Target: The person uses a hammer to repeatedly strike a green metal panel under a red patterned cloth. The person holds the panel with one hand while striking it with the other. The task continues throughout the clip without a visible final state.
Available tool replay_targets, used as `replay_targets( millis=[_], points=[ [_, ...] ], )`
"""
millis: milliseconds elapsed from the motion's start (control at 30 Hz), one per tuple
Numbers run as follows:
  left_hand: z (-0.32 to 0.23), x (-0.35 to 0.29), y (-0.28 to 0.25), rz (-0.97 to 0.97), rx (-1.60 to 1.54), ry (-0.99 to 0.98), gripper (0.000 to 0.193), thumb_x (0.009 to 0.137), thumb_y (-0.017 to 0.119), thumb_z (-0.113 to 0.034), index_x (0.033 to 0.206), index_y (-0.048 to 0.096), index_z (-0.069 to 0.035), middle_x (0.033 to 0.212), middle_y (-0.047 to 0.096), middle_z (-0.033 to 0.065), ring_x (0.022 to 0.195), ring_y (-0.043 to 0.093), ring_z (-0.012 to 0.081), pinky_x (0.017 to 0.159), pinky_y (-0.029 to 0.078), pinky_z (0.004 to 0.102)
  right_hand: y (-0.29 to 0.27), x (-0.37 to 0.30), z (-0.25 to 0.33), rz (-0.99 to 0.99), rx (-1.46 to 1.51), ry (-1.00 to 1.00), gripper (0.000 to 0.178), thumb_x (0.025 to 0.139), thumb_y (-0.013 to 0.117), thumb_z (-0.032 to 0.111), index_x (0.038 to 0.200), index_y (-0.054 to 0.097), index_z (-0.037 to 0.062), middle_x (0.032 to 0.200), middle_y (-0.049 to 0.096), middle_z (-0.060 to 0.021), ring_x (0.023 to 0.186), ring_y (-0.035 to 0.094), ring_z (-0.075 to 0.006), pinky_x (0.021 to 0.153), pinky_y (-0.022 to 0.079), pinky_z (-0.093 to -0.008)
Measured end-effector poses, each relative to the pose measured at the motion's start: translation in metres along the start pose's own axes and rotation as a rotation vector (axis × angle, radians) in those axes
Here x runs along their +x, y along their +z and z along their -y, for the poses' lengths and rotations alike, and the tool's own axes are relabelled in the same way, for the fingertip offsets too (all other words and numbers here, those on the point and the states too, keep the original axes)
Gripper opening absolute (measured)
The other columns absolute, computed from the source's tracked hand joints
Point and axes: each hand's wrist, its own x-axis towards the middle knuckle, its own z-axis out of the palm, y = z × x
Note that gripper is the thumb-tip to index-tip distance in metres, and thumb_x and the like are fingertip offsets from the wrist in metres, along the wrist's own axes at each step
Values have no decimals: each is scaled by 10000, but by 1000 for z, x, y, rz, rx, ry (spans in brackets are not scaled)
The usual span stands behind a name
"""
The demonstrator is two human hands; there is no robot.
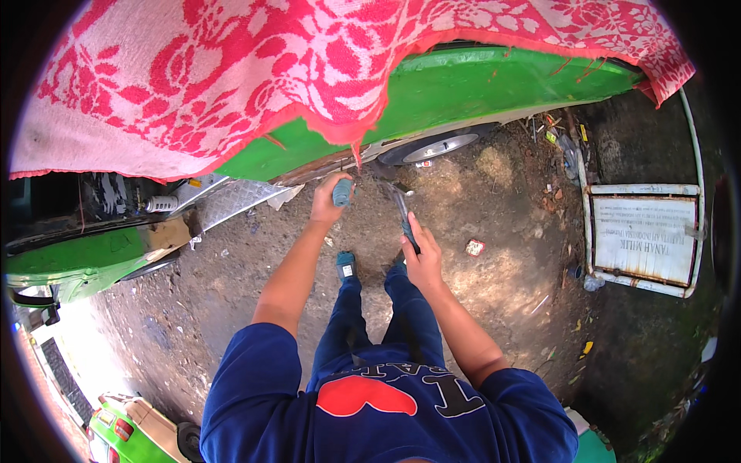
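Note:
My left hand point(328, 202) is closed round a grey-blue, rounded, handle-like piece point(342, 193), close to the lower edge of a green vehicle body point(471, 85). Whatever extends beyond that piece is hard to make out. In my right hand point(424, 255) is a hammer point(400, 204) with a dark grip, its metal shaft and head pointing away from me towards the vehicle. The hammer head is a little right of my left hand and apart from it. A red-and-white floral cloth point(231, 69) drapes over the vehicle and hangs down just beyond my left hand.
A wheel point(440, 147) shows under the vehicle. Left of me are an open green door point(77, 258), a patterned metal step point(239, 202) and a can point(160, 204). A white framed sign point(644, 239) stands right. Litter lies on the dirt ground point(494, 309). Another green vehicle point(127, 432) is at lower left.

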Motion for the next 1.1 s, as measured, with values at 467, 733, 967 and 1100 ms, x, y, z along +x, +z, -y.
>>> replay_targets(
  millis=[467,733,967,1100],
  points=[
    [3,-6,11,-92,-46,-115,462,792,785,-88,1178,531,-69,1153,643,153,1038,646,322,902,514,402,-4,6,-2,57,-23,45,545,909,670,45,1434,537,106,898,595,-154,768,595,-296,708,499,-378],
    [4,-14,13,-10,-103,-146,403,841,755,-74,1068,422,-77,1187,655,150,1001,659,265,871,521,364,-1,2,-1,70,-11,57,553,912,668,57,1443,530,127,895,593,-147,769,603,-292,709,504,-375],
    [-11,-1,13,-16,-132,-287,348,851,722,-16,1087,471,-69,1120,670,155,974,650,223,862,509,333,1,1,0,69,-21,78,547,913,673,69,1439,537,133,887,588,-140,752,602,-285,698,504,-372],
    [-8,11,15,-92,-80,-163,332,867,721,-56,1162,569,-71,1048,693,137,937,672,233,845,515,332,3,6,15,119,-32,52,529,914,678,78,1425,552,132,887,586,-133,717,595,-271,661,499,-362]
  ],
)
